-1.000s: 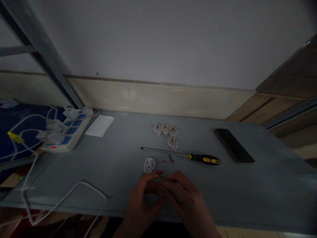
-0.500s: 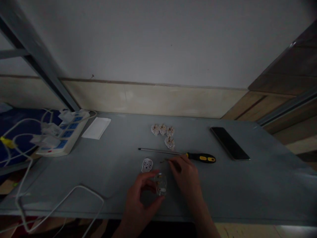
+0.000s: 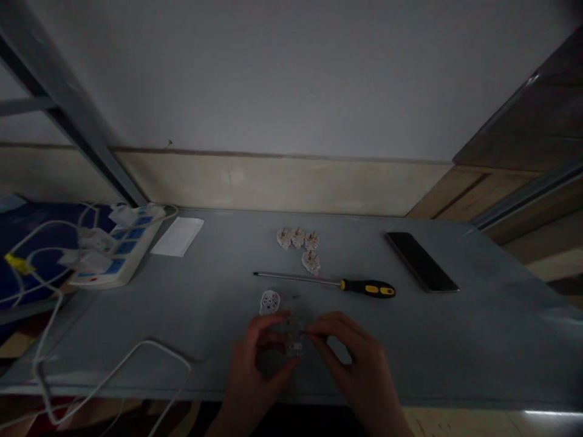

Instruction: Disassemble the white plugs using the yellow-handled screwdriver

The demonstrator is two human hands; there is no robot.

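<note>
Between the thumb and fingers of my left hand (image 3: pixel 259 358) is a clear plastic plug housing (image 3: pixel 294 337). My right hand (image 3: pixel 353 352) is pinched at the housing's right side, its fingertips closed on something too small to make out. A white plug face with holes (image 3: pixel 270 301) lies just beyond my left hand. A screwdriver (image 3: pixel 319 281) with a black and yellow handle lies across the table, its tip to the left. Behind it sit several clear plug parts with brass pins (image 3: pixel 297 237). A tiny dark piece (image 3: pixel 295 297) lies near the plug face.
On the left, a white power strip (image 3: pixel 121 255) holds several chargers, and a white cable (image 3: pixel 150 343) loops over the grey table (image 3: pixel 218 243). White paper (image 3: pixel 178 237) lies beside the strip. A dark phone (image 3: pixel 421 261) rests on the right.
My right hand has moved from the small pieces near the screwdriver back toward me, to the clear housing. One fewer small piece shows on the table. My left hand still holds the housing.
</note>
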